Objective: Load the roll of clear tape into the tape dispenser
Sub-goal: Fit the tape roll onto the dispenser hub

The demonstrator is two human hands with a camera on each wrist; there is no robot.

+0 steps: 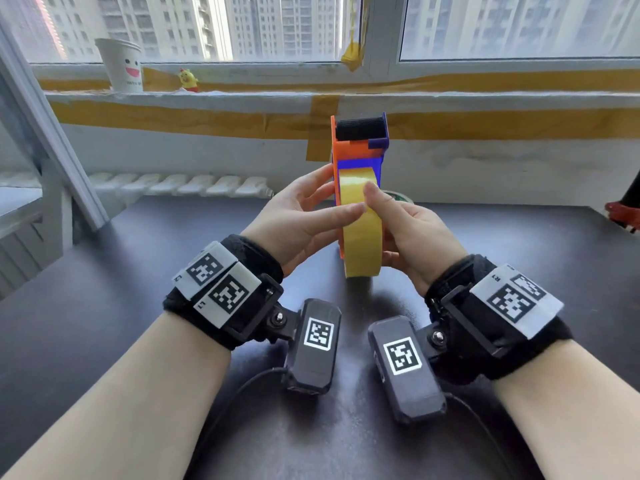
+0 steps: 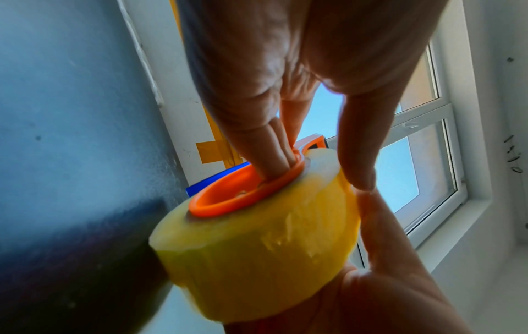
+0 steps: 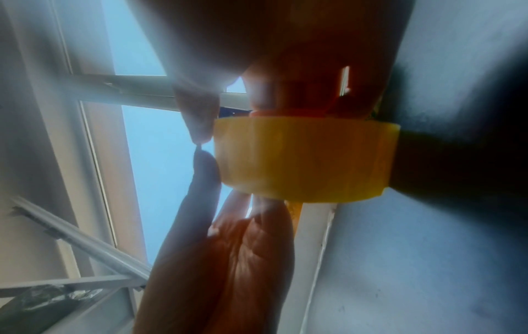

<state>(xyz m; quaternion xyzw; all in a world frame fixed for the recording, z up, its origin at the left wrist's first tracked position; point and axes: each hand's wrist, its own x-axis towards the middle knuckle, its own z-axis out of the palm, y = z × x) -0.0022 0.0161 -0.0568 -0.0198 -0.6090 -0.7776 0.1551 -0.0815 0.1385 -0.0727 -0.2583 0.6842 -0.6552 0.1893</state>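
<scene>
Over the dark desk (image 1: 104,306), the yellowish roll of clear tape (image 1: 362,233) sits on the orange hub (image 2: 213,209) of the upright orange-and-blue plastic tape dispenser (image 1: 358,150). The left hand (image 1: 301,223) has fingers (image 2: 271,140) inside the hub, thumb on the roll; the right hand (image 1: 408,230) grips the roll, fingers seemingly curled behind.

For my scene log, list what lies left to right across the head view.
Paper cup → yellow chick toy → left hand → roll of tape → right hand → red object at the right edge.
</scene>
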